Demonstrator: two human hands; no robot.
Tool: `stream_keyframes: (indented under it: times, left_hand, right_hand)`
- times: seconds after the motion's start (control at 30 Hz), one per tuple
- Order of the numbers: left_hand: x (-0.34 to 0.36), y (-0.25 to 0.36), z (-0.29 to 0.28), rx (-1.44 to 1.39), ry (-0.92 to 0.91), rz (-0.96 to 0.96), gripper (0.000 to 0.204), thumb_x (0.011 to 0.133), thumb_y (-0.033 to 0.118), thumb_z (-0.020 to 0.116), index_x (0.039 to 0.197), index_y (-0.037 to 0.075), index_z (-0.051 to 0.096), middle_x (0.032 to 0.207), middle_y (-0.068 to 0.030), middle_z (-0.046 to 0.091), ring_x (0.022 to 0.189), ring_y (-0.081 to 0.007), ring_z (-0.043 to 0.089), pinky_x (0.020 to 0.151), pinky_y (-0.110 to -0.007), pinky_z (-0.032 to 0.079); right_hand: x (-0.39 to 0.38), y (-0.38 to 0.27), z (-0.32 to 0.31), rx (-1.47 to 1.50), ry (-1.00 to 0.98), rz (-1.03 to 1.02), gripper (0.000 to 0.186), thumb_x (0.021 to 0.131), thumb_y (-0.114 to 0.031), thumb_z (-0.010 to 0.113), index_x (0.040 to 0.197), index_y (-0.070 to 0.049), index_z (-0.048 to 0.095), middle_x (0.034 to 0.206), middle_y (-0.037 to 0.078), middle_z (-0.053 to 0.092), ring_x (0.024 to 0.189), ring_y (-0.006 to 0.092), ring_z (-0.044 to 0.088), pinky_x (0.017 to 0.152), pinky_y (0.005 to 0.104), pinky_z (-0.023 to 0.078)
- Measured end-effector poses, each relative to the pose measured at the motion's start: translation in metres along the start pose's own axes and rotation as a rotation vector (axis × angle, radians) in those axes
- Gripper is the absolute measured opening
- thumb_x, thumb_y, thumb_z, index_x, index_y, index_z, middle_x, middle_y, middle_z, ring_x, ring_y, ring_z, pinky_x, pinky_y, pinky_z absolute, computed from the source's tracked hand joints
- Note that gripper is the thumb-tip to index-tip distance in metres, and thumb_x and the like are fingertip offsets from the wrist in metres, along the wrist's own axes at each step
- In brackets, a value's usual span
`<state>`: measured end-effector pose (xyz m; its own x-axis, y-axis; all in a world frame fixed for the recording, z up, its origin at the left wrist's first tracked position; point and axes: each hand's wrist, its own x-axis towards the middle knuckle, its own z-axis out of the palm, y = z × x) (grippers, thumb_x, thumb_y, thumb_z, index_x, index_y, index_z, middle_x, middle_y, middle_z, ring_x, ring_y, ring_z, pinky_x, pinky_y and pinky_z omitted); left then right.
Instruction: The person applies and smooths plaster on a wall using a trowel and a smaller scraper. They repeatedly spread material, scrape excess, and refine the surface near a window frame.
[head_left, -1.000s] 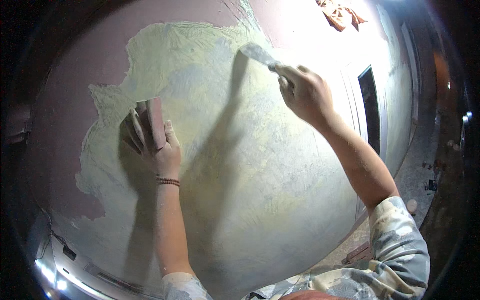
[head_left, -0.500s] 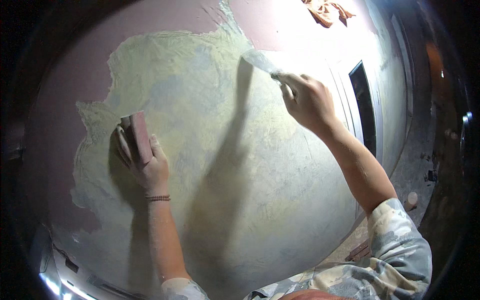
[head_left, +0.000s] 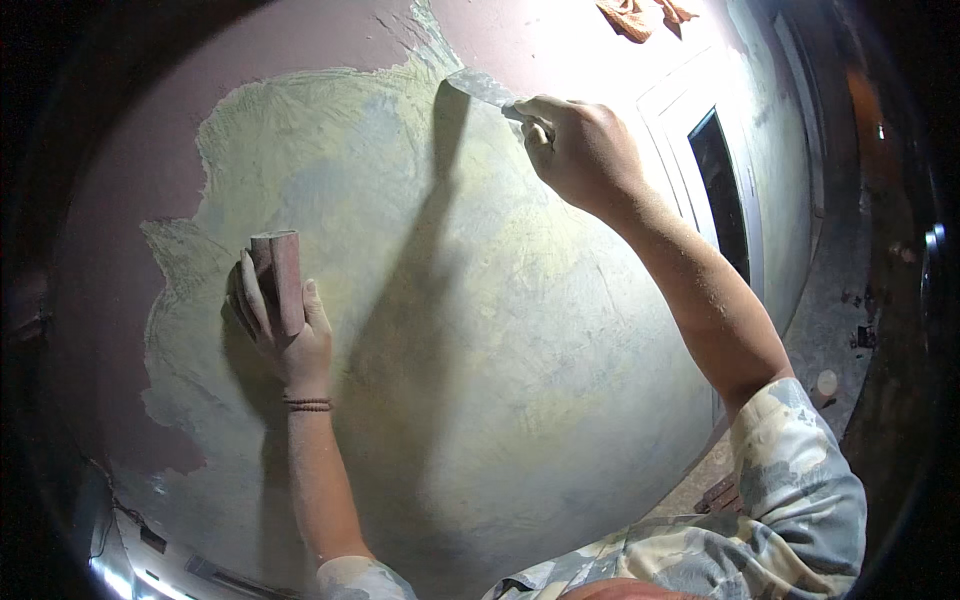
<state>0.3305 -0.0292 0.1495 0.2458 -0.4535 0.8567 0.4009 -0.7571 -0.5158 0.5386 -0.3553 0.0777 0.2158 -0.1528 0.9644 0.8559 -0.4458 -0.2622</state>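
My right hand (head_left: 588,150) is closed round the handle of a putty knife (head_left: 478,86). The broad grey blade meets the wall at the border between pink paint and the pale, scraped patch (head_left: 390,230). Lower on the left, my left hand (head_left: 295,345) grips a reddish-brown sanding block (head_left: 286,285), which looks wrapped in sandpaper. Its fingers lie along one side of the block and the thumb along the other, in front of the pale patch. Whether the block touches the wall is hard to see. Pale dust coats both hands.
Pink paint (head_left: 110,330) borders the patch on the left and top. An orange-brown cloth (head_left: 630,18) hangs at the top right. A white-framed dark opening (head_left: 720,190) stands right of my right forearm. Bright strip lights (head_left: 115,578) show at the lower left.
My right hand has moved up and left with the putty knife. My left hand and the sanding block have turned more upright.
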Motion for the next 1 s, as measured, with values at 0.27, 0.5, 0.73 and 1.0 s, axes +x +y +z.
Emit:
stream_keyframes:
  times: [0.27,0.5,0.73,1.0]
  left_hand:
    - [-0.010,0.016,0.003,-0.013,-0.125,0.030,0.070,0.103,0.042,0.058,0.160,0.008,0.035,0.163,-0.0141,0.038,0.151,-0.0358,0.037,0.124,-0.066,0.023]
    - [-0.010,0.014,0.006,0.234,-0.149,0.158,0.075,0.105,0.053,0.050,0.160,0.004,0.033,0.161,-0.0153,0.040,0.150,-0.0355,0.037,0.124,-0.065,0.024]
    - [-0.016,0.023,0.002,0.040,-0.127,0.086,0.075,0.103,0.046,0.056,0.160,0.003,0.033,0.160,-0.0157,0.041,0.150,-0.0360,0.038,0.124,-0.065,0.025]
    - [-0.011,0.024,0.004,-0.017,-0.105,0.040,0.069,0.107,0.050,0.050,0.159,0.006,0.037,0.160,-0.0170,0.040,0.149,-0.0377,0.038,0.123,-0.066,0.025]
  right_hand:
    - [0.010,-0.004,0.006,-0.004,-0.014,0.011,0.028,0.099,-0.013,0.065,0.124,-0.012,0.075,0.095,0.015,0.078,0.073,0.0239,0.075,0.063,0.0378,0.061]
    - [0.026,-0.007,0.002,0.080,-0.059,0.086,0.032,0.095,-0.011,0.061,0.123,-0.010,0.075,0.096,0.019,0.078,0.085,0.0340,0.077,0.078,0.0448,0.062]
    - [0.043,-0.003,0.004,-0.009,0.010,0.077,0.028,0.096,-0.013,0.064,0.120,-0.010,0.077,0.101,0.016,0.079,0.082,0.0305,0.078,0.076,0.0420,0.063]
    - [0.030,-0.004,-0.001,0.012,-0.138,0.130,0.027,0.096,-0.013,0.061,0.116,-0.013,0.079,0.096,0.017,0.079,0.087,0.0297,0.078,0.080,0.0425,0.063]
